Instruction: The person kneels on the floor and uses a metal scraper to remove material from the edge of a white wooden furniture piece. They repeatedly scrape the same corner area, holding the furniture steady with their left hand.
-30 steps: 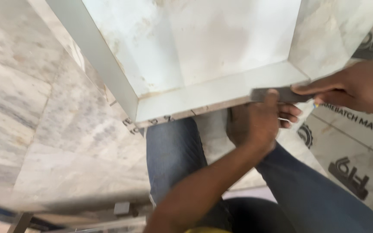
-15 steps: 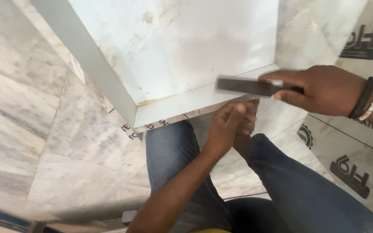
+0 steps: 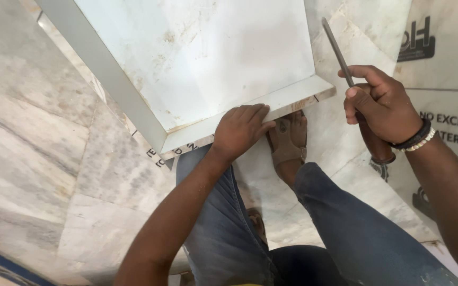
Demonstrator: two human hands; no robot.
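**Left hand on slab edge, right hand gripping file**

Left hand [image 3: 241,128]: palm down, fingers together and flat on the near bevelled edge of the white marble slab [image 3: 197,58]. Not wrapped around anything, just pressing on the edge strip. Forearm runs down to the bottom left of frame, across the left knee.

Right hand [image 3: 378,106]: fist closed around a metal file [image 3: 337,48]. Thin grey blade sticks up and to the left out of the fist; dark reddish wooden handle comes out below the hand. File is clear of the slab, held just right of its near right corner. Blade tip is over the pale stone behind the slab. Wrist carries a black band and a white bead bracelet [image 3: 416,140].

Slab: tilted, its near edge above the person's knees, chamfered grey-white border on the left and near sides, brownish stains on the face.

Below: blue jeans [image 3: 345,222], a foot in a brown sandal [image 3: 288,143] just under the slab's edge, between the two hands. Marble floor [image 3: 33,148] left, printed protective sheet [image 3: 446,79] right.
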